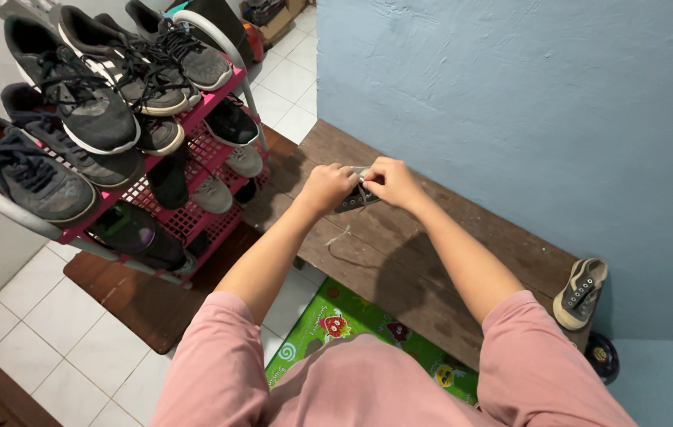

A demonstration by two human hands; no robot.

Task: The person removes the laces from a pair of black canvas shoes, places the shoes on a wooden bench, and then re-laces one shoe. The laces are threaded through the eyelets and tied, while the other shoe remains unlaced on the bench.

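My left hand [327, 188] and my right hand [392, 182] meet over a small grey sneaker [354, 198] that rests on a worn wooden bench [400, 245]. Both hands grip the shoe at its top, fingers closed around it. A pale lace [342, 236] trails from the shoe down onto the bench. A matching grey sneaker [582, 292] with empty eyelets lies at the bench's right end, against the blue wall.
A pink shoe rack [194, 213] with white tube rails stands to the left, loaded with several dark sneakers. A green cartoon mat [336, 324] lies on the white tile floor below the bench. A blue wall [526, 111] rises behind the bench.
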